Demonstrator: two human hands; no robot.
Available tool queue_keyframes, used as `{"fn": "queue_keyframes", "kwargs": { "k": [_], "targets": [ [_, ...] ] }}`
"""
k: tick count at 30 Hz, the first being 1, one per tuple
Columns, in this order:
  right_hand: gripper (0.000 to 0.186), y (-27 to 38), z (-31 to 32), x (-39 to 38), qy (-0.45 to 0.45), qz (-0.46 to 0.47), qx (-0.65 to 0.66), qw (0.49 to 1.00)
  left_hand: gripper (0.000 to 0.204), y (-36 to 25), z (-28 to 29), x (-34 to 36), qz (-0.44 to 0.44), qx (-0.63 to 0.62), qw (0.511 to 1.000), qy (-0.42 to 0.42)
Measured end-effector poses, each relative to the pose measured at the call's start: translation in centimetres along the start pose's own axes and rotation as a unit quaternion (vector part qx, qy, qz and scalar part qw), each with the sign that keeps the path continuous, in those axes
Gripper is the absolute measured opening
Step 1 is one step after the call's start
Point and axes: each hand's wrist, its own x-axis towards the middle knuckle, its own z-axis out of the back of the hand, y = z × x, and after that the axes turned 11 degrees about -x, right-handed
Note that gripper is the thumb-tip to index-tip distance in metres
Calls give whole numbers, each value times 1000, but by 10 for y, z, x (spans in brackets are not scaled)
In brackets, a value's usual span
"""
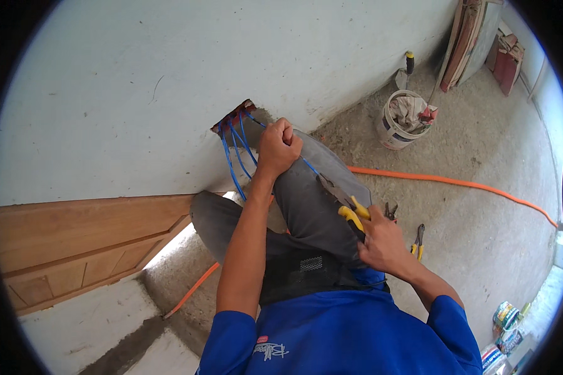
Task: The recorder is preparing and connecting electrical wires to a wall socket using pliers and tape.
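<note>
My left hand (279, 147) is closed on a blue cable (310, 165) running from a rough rectangular opening (231, 115) in the white wall, where several other blue cables hang. To its lower right, my right hand (379, 244) grips yellow-handled pliers (351, 220), their metal jaws at the lower stretch of the held cable, over my grey-trousered leg. Just beyond the right hand lie a second tool (391, 212), partly hidden, and another pair of yellow-handled pliers (420, 248) on the concrete floor.
An orange hose (444, 179) crosses the floor. A white bucket (394, 134) holds crumpled material, with a trowel (401, 78) behind it. Boards (463, 47) lean at the back right. A wooden door panel (75, 237) is at left, several containers (507, 322) at lower right.
</note>
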Motion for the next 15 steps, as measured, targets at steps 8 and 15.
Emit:
{"fn": "queue_keyframes", "kwargs": {
  "k": [8,15],
  "targets": [
    [18,-18,-6,-8,307,-64,535,784,29,0,3,-5,-23,-25,999,12],
    [21,15,11,-24,27,-17,19,999,26,-5,7,-6,-13,-5,999,29]
  ]
}}
